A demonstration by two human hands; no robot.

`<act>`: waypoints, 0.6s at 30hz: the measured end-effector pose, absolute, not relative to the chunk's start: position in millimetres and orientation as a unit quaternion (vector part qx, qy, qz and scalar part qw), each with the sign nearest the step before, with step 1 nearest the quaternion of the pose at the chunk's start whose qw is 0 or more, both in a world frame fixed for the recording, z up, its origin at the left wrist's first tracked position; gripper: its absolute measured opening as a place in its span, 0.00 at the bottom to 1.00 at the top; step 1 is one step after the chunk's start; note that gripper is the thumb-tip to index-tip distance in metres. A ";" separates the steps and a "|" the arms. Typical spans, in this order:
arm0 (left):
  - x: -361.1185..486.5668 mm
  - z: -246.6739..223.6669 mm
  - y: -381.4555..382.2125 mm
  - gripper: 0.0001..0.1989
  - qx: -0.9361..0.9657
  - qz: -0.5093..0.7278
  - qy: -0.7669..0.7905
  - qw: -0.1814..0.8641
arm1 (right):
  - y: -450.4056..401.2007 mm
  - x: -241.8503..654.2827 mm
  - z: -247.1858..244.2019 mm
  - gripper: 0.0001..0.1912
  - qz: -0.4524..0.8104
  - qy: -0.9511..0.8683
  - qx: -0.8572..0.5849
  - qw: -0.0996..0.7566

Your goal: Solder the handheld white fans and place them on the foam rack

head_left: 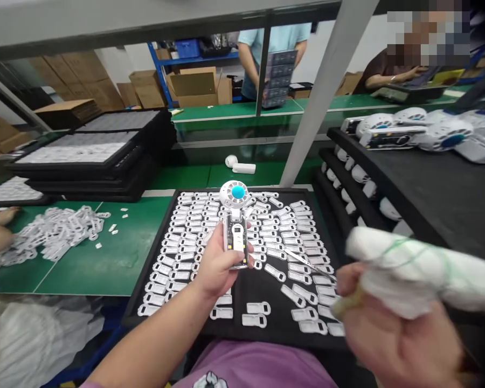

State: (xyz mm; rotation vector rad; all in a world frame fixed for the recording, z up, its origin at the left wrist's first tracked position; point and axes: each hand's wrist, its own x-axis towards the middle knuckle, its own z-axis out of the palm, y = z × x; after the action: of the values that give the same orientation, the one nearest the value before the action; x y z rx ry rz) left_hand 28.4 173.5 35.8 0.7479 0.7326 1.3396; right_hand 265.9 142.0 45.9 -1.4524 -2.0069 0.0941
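Observation:
My left hand (218, 264) is closed around a handheld fan (234, 195), upright with its head on top. Its white round head has a blue centre, and the dark inside of its handle shows, with a narrow white part lying on it. At the right, my right hand (400, 328), blurred, grips a white tube-shaped thing (424, 264) with green lines around it. A pair of tweezers (307, 261) points left from near its fingers; whether they touch it I cannot tell. Below both hands, a black tray (258, 285) holds rows of small white panels (254, 320) with windows.
A white fan (242, 167) lies beyond the tray. Stacked black trays (145, 161) stand left, behind a heap of white parts (64, 231) and another person's hand (2, 216). Black foam layers (440, 178) with fans rise right. A slanted post (327, 86) stands ahead; people work behind.

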 end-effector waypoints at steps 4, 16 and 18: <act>40.9 48.0 168.5 0.27 0.340 0.582 0.322 0.665 | 149.2 227.2 43.3 0.10 -0.007 -0.839 -0.426 0.339; 38.6 50.0 159.2 0.28 0.343 0.573 0.315 0.674 | 142.6 217.8 43.8 0.10 0.008 -0.868 -0.355 0.349; 39.1 51.0 159.0 0.27 0.342 0.576 0.307 0.676 | 142.2 219.0 45.0 0.09 0.012 -0.865 -0.363 0.345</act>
State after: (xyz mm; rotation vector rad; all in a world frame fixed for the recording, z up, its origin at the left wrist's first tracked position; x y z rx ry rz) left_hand 39.1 159.0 51.0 0.7699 0.6906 1.2951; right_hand 219.0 142.2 45.0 -0.9427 -2.2468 0.0303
